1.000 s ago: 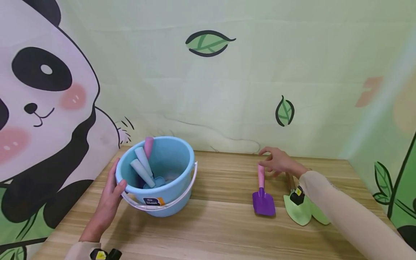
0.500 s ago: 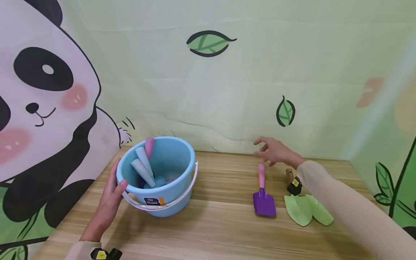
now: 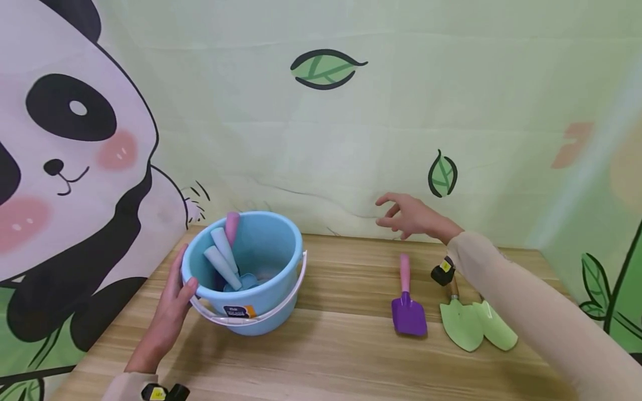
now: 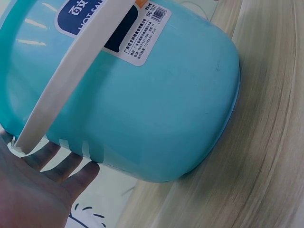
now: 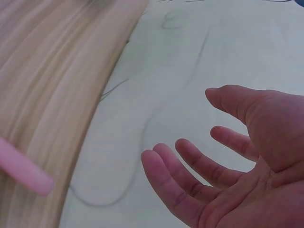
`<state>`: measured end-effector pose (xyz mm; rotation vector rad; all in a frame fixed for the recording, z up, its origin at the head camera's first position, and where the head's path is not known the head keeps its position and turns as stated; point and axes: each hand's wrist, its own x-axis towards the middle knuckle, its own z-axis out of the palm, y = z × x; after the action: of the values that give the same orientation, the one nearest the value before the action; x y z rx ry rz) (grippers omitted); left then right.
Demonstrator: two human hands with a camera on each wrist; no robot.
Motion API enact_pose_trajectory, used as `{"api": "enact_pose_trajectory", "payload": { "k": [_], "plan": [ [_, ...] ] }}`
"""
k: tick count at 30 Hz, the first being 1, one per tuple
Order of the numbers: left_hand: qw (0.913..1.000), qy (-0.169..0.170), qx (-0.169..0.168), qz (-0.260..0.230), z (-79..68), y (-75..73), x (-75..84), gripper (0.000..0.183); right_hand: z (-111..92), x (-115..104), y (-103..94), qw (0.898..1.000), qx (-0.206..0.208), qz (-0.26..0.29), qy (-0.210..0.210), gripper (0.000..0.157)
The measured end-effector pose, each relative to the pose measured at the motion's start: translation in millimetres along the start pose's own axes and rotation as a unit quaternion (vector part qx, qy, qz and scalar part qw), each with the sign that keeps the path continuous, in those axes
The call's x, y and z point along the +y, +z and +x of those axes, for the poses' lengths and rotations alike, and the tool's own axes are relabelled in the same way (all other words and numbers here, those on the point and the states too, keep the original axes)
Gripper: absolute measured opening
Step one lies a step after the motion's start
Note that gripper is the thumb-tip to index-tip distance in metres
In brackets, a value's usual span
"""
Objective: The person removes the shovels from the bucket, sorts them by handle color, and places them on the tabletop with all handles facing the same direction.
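Observation:
A light blue bucket [image 3: 261,312] with a white handle [image 3: 281,303] stands on the left of the table. My left hand [image 3: 170,312] rests against its side below the rim; the left wrist view has the fingers [image 4: 80,180] extended along the wall. Inside lean two pale blue handles [image 3: 220,267] and a pink handle [image 3: 232,227]; their lower ends are partly hidden. My right hand [image 3: 408,214] is in the air near the back wall, fingers spread and holding nothing. Below it lies a purple toy shovel [image 3: 408,314] with a pink handle [image 5: 26,168].
Right of the purple shovel lie two light green trowels [image 3: 461,326], partly covered by my right sleeve [image 3: 526,301]. A cloth backdrop [image 3: 351,139] with a printed panda and leaves rises behind the wooden table [image 3: 346,356].
My right hand has lifted off the purple shovel's handle and moved up and left. The shovel stays on the table. My left hand and the bucket keep their places.

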<state>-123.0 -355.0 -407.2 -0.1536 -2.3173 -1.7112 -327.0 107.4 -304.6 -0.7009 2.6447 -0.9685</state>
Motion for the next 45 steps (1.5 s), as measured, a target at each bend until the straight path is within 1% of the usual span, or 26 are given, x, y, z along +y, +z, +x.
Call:
{"api": "enact_pose_trajectory", "payload": {
  "k": [9, 15, 24, 31, 38, 45],
  "plan": [
    [1.0000, -0.002, 0.003, 0.001, 1.6, 2.1, -2.8, 0.064, 7.1, -22.2, -2.0, 1.000, -0.008, -0.004, -0.012, 0.056],
    [1.0000, -0.001, 0.003, 0.001, 1.4, 0.3, -2.9, 0.064, 12.7, -34.4, -3.5, 0.999, -0.009, -0.009, -0.032, 0.056],
    [1.0000, 0.000, 0.004, -0.002, 0.8, 0.0, -2.2, 0.064, 17.6, -62.0, -8.1, 0.998, -0.013, -0.025, -0.055, 0.056],
    [1.0000, 0.006, 0.006, -0.003, -0.2, -0.2, -2.1, 0.065, 21.5, -85.4, -10.4, 0.997, -0.021, -0.038, -0.062, 0.056],
    [1.0000, 0.006, 0.004, -0.003, 0.1, -1.5, -2.4, 0.065, 28.1, -110.2, -7.2, 0.996, -0.030, -0.041, -0.072, 0.056],
    [1.0000, 0.006, 0.003, -0.004, 0.6, -2.1, -2.8, 0.064, 38.3, -133.8, 1.3, 0.994, -0.042, -0.042, -0.090, 0.057]
  ]
}}
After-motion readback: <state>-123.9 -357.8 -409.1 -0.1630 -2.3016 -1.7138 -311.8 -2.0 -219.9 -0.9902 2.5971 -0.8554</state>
